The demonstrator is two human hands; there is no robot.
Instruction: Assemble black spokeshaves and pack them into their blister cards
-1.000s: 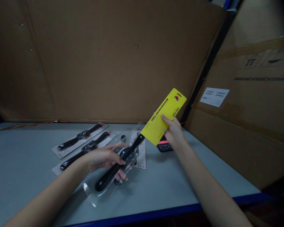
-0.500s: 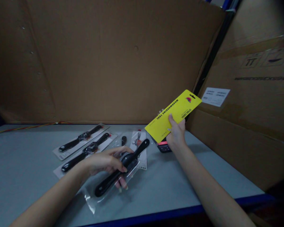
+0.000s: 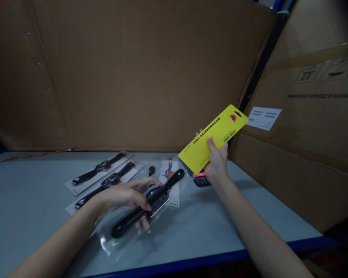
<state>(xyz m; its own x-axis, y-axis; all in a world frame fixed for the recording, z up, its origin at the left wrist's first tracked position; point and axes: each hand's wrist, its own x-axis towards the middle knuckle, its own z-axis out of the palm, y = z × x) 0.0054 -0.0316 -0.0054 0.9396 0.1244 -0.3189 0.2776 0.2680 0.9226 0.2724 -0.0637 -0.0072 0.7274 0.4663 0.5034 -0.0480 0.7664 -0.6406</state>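
Note:
My left hand [image 3: 139, 199] grips a black spokeshave [image 3: 126, 223] in a loose clear plastic sleeve, held slanted above the table. My right hand [image 3: 217, 162] pinches a yellow card [image 3: 201, 150] printed "WOODWORKING TOOL", thumb on its face and fingertips showing behind its upper edge. The card's lower left end is close to the top of the sleeve; whether they touch I cannot tell. Two carded spokeshaves, one farther back [image 3: 89, 174] and one nearer [image 3: 122, 171], lie left of my hands. Another packaged tool [image 3: 170, 170] on a white card is partly hidden behind the held spokeshave.
A dark device with a red strip [image 3: 202, 180] sits behind my right hand. Brown cardboard [image 3: 150, 77] stands along the back, and a large carton [image 3: 301, 154] on the right. A blue edge [image 3: 191, 266] borders the grey table [image 3: 34, 200]; a twisted wire [image 3: 31, 156] lies at the back left.
My left hand with the spokeshave has shifted slightly left and down. The yellow card in my right hand has risen a little. Both grips stay the same.

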